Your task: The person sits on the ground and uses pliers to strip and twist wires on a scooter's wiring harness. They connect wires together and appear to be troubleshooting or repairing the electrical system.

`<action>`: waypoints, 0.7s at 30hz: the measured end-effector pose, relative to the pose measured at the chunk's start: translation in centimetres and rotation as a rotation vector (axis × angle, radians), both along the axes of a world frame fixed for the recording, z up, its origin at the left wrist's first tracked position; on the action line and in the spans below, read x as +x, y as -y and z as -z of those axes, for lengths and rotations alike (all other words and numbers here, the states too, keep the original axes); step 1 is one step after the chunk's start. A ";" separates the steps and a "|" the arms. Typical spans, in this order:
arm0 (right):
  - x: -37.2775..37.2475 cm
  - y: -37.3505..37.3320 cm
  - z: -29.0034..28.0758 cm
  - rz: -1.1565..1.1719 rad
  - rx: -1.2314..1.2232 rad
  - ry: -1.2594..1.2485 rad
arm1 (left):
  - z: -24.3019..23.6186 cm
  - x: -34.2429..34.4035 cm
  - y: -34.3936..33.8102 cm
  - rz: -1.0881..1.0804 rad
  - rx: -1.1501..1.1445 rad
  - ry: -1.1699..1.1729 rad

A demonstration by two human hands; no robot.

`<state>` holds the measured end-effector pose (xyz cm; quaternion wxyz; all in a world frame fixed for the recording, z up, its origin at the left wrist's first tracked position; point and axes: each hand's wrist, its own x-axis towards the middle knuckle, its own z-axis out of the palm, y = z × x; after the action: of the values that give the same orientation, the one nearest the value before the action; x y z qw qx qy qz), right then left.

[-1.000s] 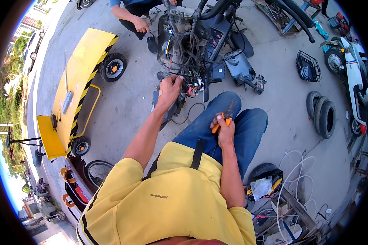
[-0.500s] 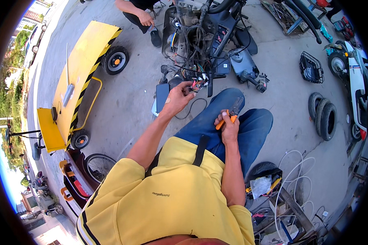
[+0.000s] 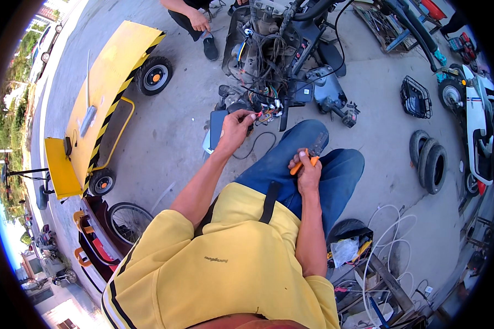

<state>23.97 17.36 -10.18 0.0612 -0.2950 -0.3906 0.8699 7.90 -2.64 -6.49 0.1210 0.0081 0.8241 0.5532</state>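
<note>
Red wire (image 3: 259, 115) seemingly between left fingers (image 3: 250, 119)

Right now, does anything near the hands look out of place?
Yes: at the near end of what looks like a stripped scooter, coloured wires form an exposed tangle by the left hand. It looks odd because such wiring usually sits bundled behind covers.

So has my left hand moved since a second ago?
Yes. Judged against the black box with the white label, your left hand has drawn back slightly, toward your body.
</note>
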 end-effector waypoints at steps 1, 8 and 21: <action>-0.1 0.0 0.0 -0.003 0.001 -0.004 | -0.4 0.1 0.0 -0.010 0.003 0.024; -0.2 0.2 -0.3 -0.020 0.012 -0.006 | -0.2 -0.5 1.0 0.025 0.180 0.269; -0.1 -0.1 -0.1 -0.030 0.011 0.010 | 0.5 -1.8 1.8 0.015 0.211 0.242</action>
<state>23.83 17.49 -10.09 0.0478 -0.2929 -0.4000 0.8671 6.10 -4.42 -6.99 0.2220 -0.0399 0.7406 0.6329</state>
